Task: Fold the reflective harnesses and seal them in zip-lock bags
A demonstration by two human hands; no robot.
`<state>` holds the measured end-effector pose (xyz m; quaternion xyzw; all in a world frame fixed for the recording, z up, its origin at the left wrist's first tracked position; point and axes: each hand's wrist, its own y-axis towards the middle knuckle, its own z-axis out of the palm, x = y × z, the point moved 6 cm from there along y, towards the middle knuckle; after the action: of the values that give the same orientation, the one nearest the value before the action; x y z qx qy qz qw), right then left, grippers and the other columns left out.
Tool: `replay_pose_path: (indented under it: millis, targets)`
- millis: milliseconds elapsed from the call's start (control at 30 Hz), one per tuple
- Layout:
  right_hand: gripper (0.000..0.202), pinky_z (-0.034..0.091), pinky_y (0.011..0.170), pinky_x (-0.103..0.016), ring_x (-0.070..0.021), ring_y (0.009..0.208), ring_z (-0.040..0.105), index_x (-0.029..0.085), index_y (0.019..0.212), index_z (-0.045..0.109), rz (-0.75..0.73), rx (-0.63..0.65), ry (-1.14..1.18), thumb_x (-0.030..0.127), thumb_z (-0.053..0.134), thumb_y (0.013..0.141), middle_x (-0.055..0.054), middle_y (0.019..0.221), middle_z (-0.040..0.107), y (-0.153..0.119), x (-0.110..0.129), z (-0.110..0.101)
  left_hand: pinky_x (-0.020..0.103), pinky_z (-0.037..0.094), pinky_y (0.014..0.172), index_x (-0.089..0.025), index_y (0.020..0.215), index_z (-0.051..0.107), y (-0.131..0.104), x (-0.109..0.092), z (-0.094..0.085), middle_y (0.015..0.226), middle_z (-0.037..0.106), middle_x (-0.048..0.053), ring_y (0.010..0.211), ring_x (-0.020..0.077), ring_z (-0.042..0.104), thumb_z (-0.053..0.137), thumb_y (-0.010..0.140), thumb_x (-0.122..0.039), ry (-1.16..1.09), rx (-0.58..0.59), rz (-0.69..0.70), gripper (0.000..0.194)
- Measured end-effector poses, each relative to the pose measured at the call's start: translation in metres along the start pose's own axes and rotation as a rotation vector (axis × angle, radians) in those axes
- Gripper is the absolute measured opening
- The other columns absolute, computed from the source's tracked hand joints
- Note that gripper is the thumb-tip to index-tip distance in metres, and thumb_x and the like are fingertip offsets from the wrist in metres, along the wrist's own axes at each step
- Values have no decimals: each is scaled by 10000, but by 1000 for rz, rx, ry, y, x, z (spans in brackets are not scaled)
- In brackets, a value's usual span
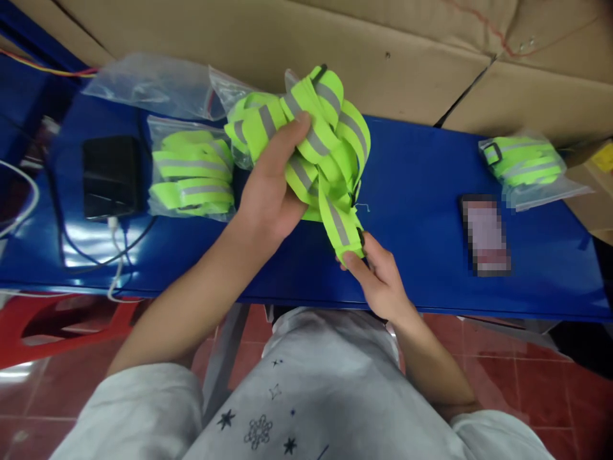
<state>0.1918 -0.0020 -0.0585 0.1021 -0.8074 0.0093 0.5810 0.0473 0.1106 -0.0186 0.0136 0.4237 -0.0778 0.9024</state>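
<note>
A loose bundle of neon-yellow reflective strap (330, 128) with grey stripes is held up over the blue table. My left hand (275, 182) is closed round its left side, thumb on top. Lower down, my right hand (378, 271) pinches a strap end beside a black piece that is mostly hidden by the fingers. Left of the bundle lies a clear bag of folded strap (191, 169). Another bagged strap (524, 160), with a black buckle, lies at the far right.
On the blue table (407, 191), a black power bank (111, 176) with cables sits at left and a phone (486, 235) at right. A clear plastic bag (148, 86) lies at the back left. Brown cardboard (407, 57) borders the rear edge. A red stool (62, 326) stands below.
</note>
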Motion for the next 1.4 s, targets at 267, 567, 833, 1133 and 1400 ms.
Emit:
replay_pose_path:
  millis: [267, 567, 833, 1133, 1400]
  targets:
    - [387, 482, 579, -324, -168, 638, 590, 302, 1252, 566, -54, -240, -188, 350, 775, 931, 13, 843, 670, -4, 2, -23, 341, 530, 1122, -247, 1023, 766, 9, -6, -2, 1126, 805, -48, 1376, 229, 625, 624, 987, -284, -19, 52, 75, 151]
    - [200, 464, 1121, -526, -213, 951, 734, 256, 1229, 627, -357, 22, -551, 188, 512, 1080, -37, 1023, 773, -2, 16, -17, 355, 519, 1152, -258, 1169, 736, 8, -7, -1, 1038, 814, -21, 1420, 260, 598, 643, 954, -394, -11, 114, 1, 271]
    - [523, 579, 1038, -474, -245, 1065, 774, 373, 1498, 585, -563, -91, -474, 196, 643, 1009, -17, 1218, 802, -17, 55, -45, 356, 607, 1048, -258, 1119, 772, -10, -7, 7, 1134, 793, 15, 1351, 286, 665, 697, 908, -379, 132, 138, 18, 254]
    - [520, 630, 892, -348, -219, 1048, 752, 248, 1263, 700, -144, 157, -175, 520, 856, 847, -30, 1200, 778, 68, 68, -74, 259, 626, 764, -233, 1119, 769, -34, 31, 18, 1054, 806, 15, 915, 196, 769, 1005, 643, -237, 246, 341, -383, 531]
    - [469, 627, 869, -353, -230, 1032, 749, 226, 1237, 767, -65, 300, -117, 393, 878, 814, -16, 1176, 798, 98, 57, -64, 305, 654, 735, -199, 1005, 781, -29, 43, 12, 932, 811, 10, 797, 200, 777, 992, 632, -146, 128, 334, -585, 431]
